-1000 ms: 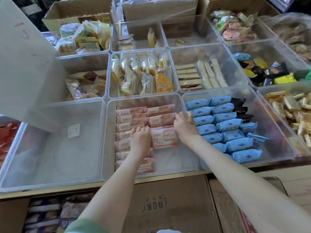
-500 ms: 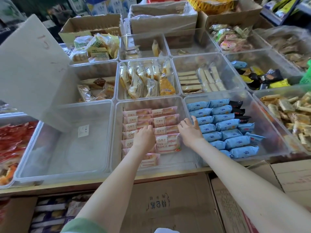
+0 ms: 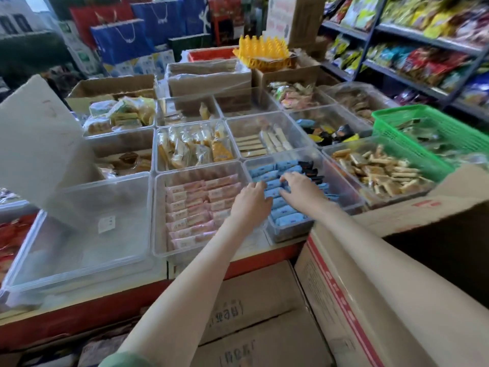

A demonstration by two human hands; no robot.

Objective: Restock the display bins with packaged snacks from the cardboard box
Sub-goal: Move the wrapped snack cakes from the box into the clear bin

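Evidently the tidying step is going on: both hands are reaching into the near bin [image 3: 291,234] of blue packets [image 3: 289,219], squaring the rows rather than adding stock. The left hand [image 3: 250,201] is resting its fingertips against the left row, fingers lightly bent; I cannot tell whether they are pinching a packet. The right hand [image 3: 300,190] is lying over the middle rows, fingers spread and fairly straight, touching the packets beneath. By my judgement, the next move is calling for a reach back to the open box [image 3: 370,274], near right, just beside the bin.
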